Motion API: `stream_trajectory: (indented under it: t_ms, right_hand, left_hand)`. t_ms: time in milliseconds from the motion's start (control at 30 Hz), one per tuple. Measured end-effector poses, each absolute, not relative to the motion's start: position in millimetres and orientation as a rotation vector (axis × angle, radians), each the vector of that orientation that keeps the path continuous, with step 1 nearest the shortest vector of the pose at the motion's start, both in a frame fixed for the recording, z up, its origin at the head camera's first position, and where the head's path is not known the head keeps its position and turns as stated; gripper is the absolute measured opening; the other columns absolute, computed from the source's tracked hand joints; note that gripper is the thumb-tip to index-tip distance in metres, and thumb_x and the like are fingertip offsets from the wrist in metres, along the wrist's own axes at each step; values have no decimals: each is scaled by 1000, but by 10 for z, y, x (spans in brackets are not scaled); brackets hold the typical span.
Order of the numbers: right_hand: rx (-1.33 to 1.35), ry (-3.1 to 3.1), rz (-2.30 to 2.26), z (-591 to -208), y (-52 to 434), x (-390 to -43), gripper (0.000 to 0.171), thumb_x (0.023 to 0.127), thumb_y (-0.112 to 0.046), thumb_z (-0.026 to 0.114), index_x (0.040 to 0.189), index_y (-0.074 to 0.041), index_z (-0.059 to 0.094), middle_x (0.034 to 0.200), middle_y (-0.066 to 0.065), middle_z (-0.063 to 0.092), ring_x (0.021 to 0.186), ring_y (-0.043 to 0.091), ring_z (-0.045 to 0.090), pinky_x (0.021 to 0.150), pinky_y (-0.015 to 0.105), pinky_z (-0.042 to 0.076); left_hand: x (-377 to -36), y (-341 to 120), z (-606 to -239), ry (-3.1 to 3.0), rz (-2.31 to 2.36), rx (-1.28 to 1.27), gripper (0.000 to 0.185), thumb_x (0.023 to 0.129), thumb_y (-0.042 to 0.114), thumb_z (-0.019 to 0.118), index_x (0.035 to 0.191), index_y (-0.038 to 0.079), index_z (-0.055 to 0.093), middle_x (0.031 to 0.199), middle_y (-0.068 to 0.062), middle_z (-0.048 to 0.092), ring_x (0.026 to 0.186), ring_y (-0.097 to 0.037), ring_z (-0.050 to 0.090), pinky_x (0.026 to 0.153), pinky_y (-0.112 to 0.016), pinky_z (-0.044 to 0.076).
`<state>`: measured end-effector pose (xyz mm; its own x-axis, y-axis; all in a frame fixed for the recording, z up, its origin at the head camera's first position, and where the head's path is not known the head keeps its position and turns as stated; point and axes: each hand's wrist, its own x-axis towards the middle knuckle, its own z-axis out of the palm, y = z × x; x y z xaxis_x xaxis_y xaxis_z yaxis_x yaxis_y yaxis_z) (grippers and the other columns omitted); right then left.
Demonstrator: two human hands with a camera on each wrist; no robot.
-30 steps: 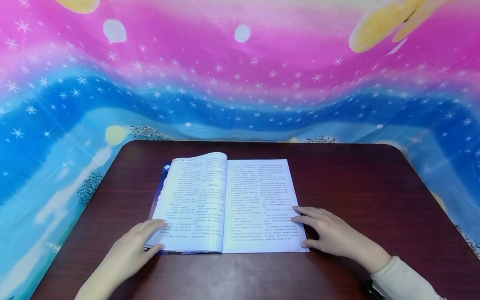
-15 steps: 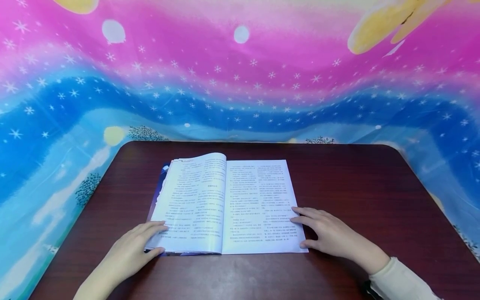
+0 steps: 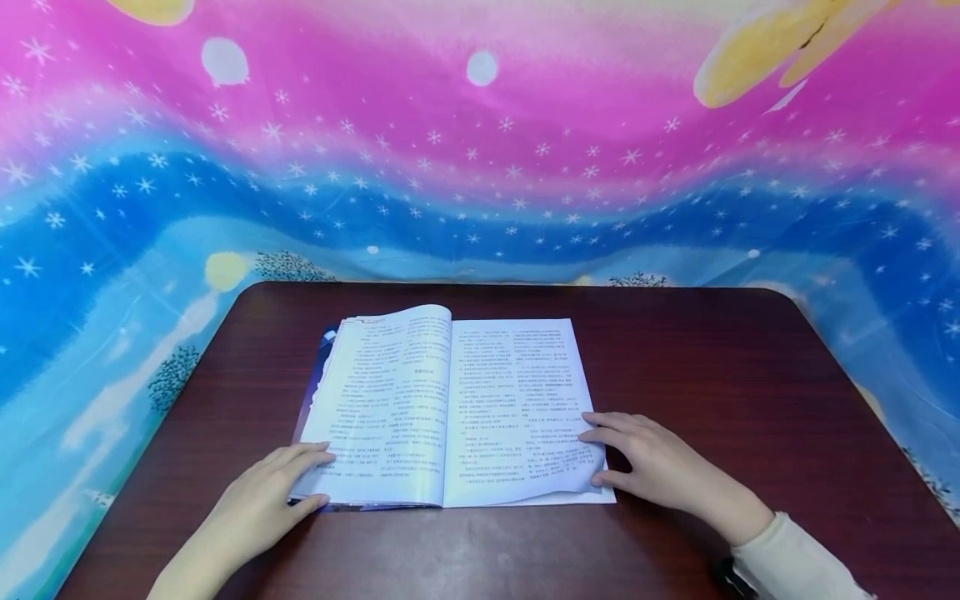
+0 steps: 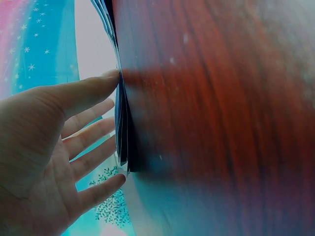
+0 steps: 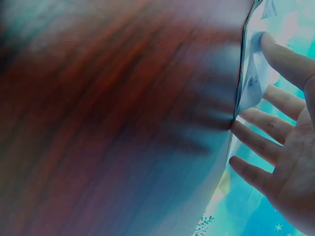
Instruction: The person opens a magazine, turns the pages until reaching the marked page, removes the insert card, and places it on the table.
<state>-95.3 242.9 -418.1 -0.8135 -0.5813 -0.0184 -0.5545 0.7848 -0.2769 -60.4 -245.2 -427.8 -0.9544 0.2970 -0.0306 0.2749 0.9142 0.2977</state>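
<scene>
A magazine [image 3: 390, 392] lies open on the table, its pages printed with columns of small text. My left hand [image 3: 258, 496] rests at its lower left edge, fingers extended over the left page and thumb at the bottom corner; the left wrist view shows the thumb [image 4: 91, 93] against the edge of the page stack. My right hand [image 3: 667, 458] is at the right page's outer edge. Its thumb touches the lower right corner of the top page [image 5: 253, 81], which is bent up and curled inward, while the other fingers stay spread and fairly straight along the edge.
The dark reddish-brown wooden table [image 3: 735, 375] spreads around the magazine. Behind and beside it hangs a pink and blue cloth [image 3: 420, 167] with snowflake patterns. Part of the dark purple cover [image 3: 318, 375] shows beneath the left pages.
The lower right corner of the right page, flat before, now curls up and inward, baring the page under it. My right thumb has shifted slightly left; my left hand stays put.
</scene>
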Motion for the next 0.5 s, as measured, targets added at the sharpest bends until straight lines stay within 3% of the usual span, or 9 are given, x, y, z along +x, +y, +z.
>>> stream_trajectory:
  t_ms: [500]
  right_hand:
    - [-936, 2958, -544, -4119, 2350, -1041, 48, 82, -31, 83, 124, -13, 69, 130, 3, 63, 128, 26, 52, 106, 52, 40]
  left_hand:
    - [-608, -2455, -4286, 2995, 449, 440, 50, 77, 26, 86, 122, 11, 69, 132, -9, 62, 121, -34, 56, 95, -57, 46]
